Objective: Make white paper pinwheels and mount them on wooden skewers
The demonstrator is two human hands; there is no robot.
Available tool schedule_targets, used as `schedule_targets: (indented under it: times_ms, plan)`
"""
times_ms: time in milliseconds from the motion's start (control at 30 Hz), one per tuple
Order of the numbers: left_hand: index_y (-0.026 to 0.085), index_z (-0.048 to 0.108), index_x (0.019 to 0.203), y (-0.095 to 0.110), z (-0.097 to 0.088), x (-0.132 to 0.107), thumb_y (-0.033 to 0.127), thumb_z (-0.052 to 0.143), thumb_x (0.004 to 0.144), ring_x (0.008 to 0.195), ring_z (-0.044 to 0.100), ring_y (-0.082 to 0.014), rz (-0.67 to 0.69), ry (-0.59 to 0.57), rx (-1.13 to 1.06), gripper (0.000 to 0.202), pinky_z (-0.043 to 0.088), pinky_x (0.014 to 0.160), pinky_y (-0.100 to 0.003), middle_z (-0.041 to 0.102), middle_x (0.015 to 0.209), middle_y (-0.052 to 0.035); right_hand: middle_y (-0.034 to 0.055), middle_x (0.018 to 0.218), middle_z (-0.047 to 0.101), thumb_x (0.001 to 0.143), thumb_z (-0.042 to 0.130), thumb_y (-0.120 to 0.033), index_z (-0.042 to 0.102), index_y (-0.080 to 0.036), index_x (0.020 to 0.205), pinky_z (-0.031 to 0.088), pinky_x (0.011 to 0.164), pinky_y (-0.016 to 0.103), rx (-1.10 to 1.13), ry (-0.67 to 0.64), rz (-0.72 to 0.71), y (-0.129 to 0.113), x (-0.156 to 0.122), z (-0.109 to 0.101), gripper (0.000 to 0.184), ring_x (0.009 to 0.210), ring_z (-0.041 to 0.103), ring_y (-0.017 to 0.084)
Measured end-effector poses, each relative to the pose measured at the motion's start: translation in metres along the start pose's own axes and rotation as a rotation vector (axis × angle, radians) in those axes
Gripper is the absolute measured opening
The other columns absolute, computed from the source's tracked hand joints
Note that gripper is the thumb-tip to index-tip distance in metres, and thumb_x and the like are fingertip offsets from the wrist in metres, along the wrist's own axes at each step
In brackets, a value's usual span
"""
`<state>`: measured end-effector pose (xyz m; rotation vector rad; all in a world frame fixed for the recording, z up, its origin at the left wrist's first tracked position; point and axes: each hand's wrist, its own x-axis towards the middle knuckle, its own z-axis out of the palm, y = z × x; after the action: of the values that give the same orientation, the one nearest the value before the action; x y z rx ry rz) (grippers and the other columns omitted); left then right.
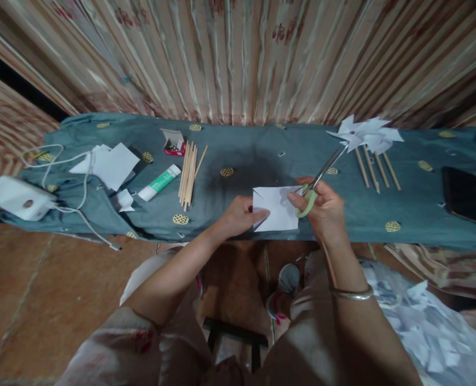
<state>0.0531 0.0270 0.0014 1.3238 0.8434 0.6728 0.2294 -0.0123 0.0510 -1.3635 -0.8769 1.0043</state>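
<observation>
A square of white paper [277, 209] is held above the front edge of the table, with slits cut in from its two left corners. My left hand [240, 215] grips its left side, thumb on top. In my right hand [322, 206] are scissors [329, 165] with pale green handles, their blades pointing up and away to the right. The right thumb and fingers also meet the paper's upper right corner. Past the scissor tips lie white paper pinwheels [366, 134] on wooden sticks [377, 169].
Left on the blue-green cloth [238, 153] are loose wooden sticks [187, 174], a green-and-white tube [160, 182], an open red box [173, 143], paper sheets [117, 163] and a white power bank [19, 197] with cables. A phone [463, 194] lies right; a bag of white paper pieces [433, 324] sits below.
</observation>
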Motion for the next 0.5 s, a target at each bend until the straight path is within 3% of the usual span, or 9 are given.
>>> schedule_targets:
  times_ms: [200,333,500]
  plan:
    - [0.012,0.071,0.069,0.003,0.006,-0.004,0.038,0.075,0.065,0.056,0.055,-0.0119,-0.062,0.035,-0.076,0.027,0.043,0.056,-0.023,0.064,0.061,0.0001,-0.0073,0.058,0.059,0.053,0.084,-0.043,0.06,-0.023,0.086,0.042,0.044,0.022,-0.027,0.016,-0.021,0.004,0.002,0.003,0.045,0.046,0.05,0.009]
    - [0.014,0.074,0.072,0.005,0.011,-0.005,0.04,0.079,0.06,0.06,0.057,-0.0125,-0.064,0.011,-0.19,0.029,0.045,0.062,-0.025,0.067,0.065,0.0,-0.0071,0.06,0.059,0.054,0.083,-0.044,0.059,-0.023,0.086,0.04,0.044,0.023,-0.016,0.068,-0.054,0.007,0.004,0.002,0.045,0.046,0.049,0.009]
    - [0.016,0.074,0.065,0.004,0.013,-0.005,0.041,0.08,0.057,0.06,0.056,-0.0124,-0.086,0.059,-0.228,0.027,0.045,0.063,-0.026,0.065,0.061,0.0015,-0.0083,0.057,0.056,0.055,0.084,-0.043,0.059,-0.023,0.084,0.038,0.044,0.022,-0.008,0.098,-0.078,0.006,0.003,0.003,0.043,0.045,0.047,0.008]
